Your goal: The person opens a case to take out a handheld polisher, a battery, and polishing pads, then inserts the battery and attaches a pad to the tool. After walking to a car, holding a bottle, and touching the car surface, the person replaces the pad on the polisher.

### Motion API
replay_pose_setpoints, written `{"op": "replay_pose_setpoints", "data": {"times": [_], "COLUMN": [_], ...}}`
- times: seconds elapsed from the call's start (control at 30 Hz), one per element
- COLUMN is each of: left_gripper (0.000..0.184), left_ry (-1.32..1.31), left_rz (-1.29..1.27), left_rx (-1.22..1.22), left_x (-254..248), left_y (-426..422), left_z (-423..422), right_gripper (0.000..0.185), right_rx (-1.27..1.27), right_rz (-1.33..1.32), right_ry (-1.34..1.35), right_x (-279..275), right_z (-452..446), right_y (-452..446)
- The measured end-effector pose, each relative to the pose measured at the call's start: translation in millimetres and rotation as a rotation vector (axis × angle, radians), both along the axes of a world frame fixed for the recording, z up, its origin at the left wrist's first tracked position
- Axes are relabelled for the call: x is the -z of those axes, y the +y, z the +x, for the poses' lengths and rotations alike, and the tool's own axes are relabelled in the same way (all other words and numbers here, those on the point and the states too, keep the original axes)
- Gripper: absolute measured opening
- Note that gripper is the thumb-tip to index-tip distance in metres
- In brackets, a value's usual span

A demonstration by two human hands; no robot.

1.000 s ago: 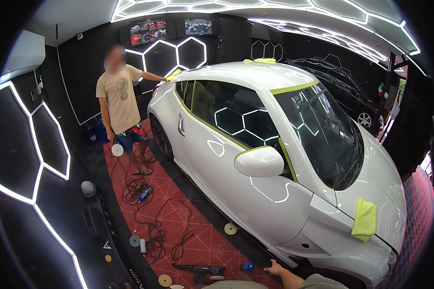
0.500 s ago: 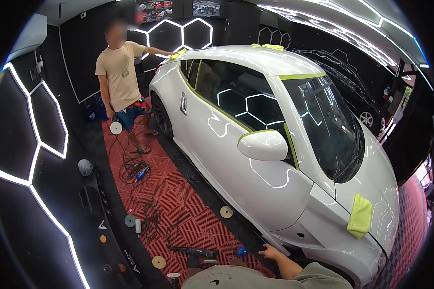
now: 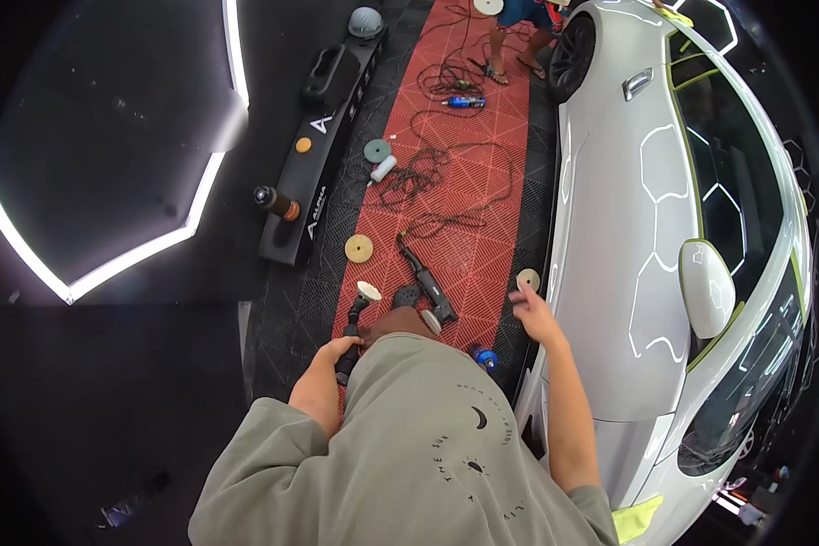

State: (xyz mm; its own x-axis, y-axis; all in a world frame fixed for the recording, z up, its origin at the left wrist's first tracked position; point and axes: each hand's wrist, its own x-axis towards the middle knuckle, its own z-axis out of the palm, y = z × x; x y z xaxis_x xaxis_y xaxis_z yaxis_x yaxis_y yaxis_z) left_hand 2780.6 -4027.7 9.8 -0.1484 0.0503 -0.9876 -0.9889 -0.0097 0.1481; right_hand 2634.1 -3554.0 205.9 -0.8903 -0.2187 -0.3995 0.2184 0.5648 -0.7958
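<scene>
My left hand (image 3: pixel 341 348) is closed around the black body of a polisher (image 3: pixel 352 320) with a pale round pad, held low beside my left leg. My right hand (image 3: pixel 531 309) hangs by the white car (image 3: pixel 614 227) with fingers apart and holds nothing. Beyond its fingertips a tan polishing pad (image 3: pixel 528 278) lies on the dark floor strip. A second black polisher (image 3: pixel 428 287) rests on the red floor tiles in front of me. Close to my legs is a blue object (image 3: pixel 484 358), too small to name surely.
Tangled cords (image 3: pixel 419 177) lie across the red tiles, near a white bottle (image 3: pixel 382 169), a green pad (image 3: pixel 378 151) and a yellow pad (image 3: pixel 358 248). A black bench (image 3: pixel 291 200) borders the left. Another person's legs (image 3: pixel 519 45) stand farther back. A yellow-green cloth (image 3: pixel 639 519) lies on the car.
My view has swung down and left toward the floor. My left hand and its polisher now show in full. My right arm now reaches forward beside the car, with the hand still empty.
</scene>
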Motion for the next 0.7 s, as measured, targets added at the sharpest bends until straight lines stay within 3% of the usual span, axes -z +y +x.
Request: {"op": "replay_pose_setpoints", "data": {"times": [0.07, 0.13, 0.2, 0.23, 0.3, 0.33, 0.4, 0.6, 0.7], "left_gripper": [0.05, 0.05, 0.051, 0.051, 0.044, 0.047, 0.047, 0.047, 0.047], "left_ry": [-0.043, -0.046, -0.093, -0.135, -0.093, -0.089, -0.131, -0.258, -0.3], "left_rz": [-0.048, -0.067, -0.089, -0.079, -0.027, -0.071, -0.094, -0.105, -0.1], "left_rx": [-0.027, -0.032, -0.044, -0.047, -0.152, -0.002, 0.066, 0.175, 0.226], "left_x": [9.7, -22.8, -43.6, -56.7, -36.5, -62.7, -65.0, -11.8, -2.6], "left_y": [-0.3, 7.7, 16.7, 20.1, 10.4, 14.4, 7.3, -37.1, -52.7], "left_z": [3.8, 5.3, 10.7, 11.7, 32.0, 31.1, 38.6, 66.9, 51.8], "right_gripper": [0.069, 0.069, 0.071, 0.069, 0.069, 0.068, 0.068, 0.069, 0.068], "right_rx": [-0.179, -0.249, -0.232, -0.152, 0.037, 0.118, 0.235, 0.539, 0.741], "right_rz": [-0.022, 0.032, 0.011, -0.052, -0.103, -0.073, -0.013, 0.01, -0.005], "right_ry": [0.043, 0.061, 0.191, 0.051, -0.063, -0.064, -0.024, -0.386, -0.648], "right_x": [-35.0, -58.8, -42.5, -49.3, -32.4, -16.3, 50.3, 137.9, 124.2], "right_z": [-33.7, -53.1, -57.8, -56.0, -38.7, -24.4, 17.1, 198.6, 261.6], "right_y": [-40.6, -66.3, -61.9, -56.8, -30.6, -12.3, 37.6, 103.8, 93.6]}}
